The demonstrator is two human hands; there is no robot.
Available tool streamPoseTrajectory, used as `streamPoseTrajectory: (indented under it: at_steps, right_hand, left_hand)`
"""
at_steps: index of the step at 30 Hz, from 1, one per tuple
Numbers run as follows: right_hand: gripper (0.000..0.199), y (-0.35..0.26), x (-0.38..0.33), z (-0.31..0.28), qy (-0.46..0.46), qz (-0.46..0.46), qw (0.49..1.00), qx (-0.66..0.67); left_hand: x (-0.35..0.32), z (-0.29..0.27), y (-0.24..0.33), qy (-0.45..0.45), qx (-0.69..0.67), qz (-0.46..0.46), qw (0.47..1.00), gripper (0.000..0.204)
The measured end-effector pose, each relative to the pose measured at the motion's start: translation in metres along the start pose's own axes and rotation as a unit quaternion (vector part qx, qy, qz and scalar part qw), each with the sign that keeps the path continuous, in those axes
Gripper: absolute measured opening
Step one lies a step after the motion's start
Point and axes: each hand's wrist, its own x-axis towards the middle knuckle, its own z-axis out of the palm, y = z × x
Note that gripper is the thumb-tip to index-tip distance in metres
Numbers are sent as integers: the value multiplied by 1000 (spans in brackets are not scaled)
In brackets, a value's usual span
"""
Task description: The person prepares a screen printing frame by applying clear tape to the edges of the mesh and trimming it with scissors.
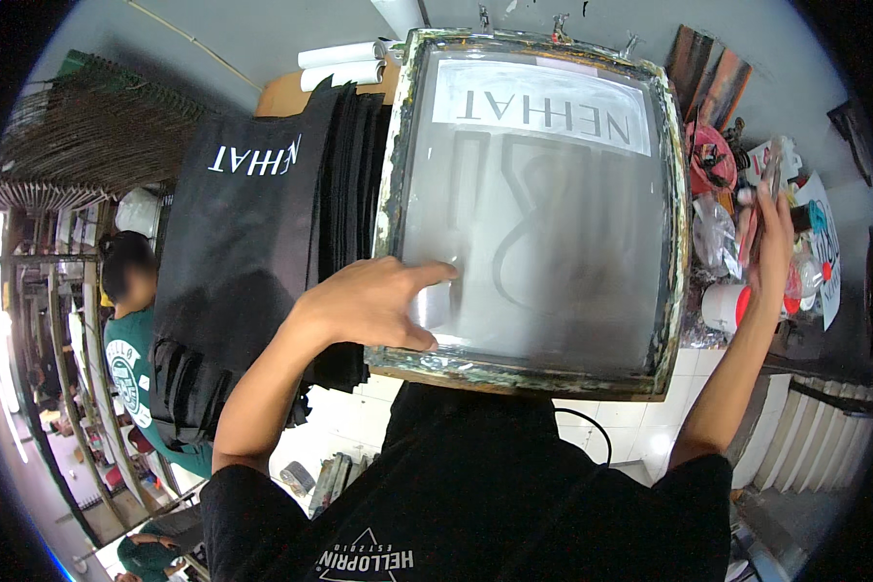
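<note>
A framed printing screen (532,379) lies in front of me, its grey mesh showing large faint outlined shapes and a pale strip of reversed lettering (543,105) near the far end. Over the screen's left side is my left hand (369,303), its thumb and forefinger curled around a pale, shiny, rounded piece (432,307) that looks like a roll of clear tape. Far to the right, my right hand (772,233) reaches among cluttered supplies. Its fingers are close about a slim greyish thing (775,163), too small to name, beside something reddish.
Black printed bags (238,223) hang in a thick stack left of the screen. White paper rolls (341,64) lie behind. A pink container (711,160), a white tub (724,308) and clear plastic crowd the right. At far left a person in green (131,339) stands near racks.
</note>
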Motion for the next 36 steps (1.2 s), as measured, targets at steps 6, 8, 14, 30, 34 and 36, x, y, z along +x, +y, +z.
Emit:
streamPoseTrajectory:
  at_steps: [6,8,14,30,34,36]
  right_hand:
    - [36,33,-185,80,127,48,989,64]
    - [37,12,-230,126,30,94,995,16]
    - [43,8,-302,215,-136,42,964,-223]
    - [48,40,-332,268,-152,30,928,-340]
    - [47,38,-326,271,-158,35,917,-364]
    - [47,39,-325,272,-164,35,912,-375]
  left_hand:
    - [6,-2,1,-11,58,51,997,71]
    - [6,0,-3,4,66,72,995,70]
    - [7,6,1,47,118,89,988,64]
    - [10,35,-1,142,142,73,977,51]
    - [14,41,-3,164,143,86,972,52]
    - [16,41,-1,162,151,82,972,54]
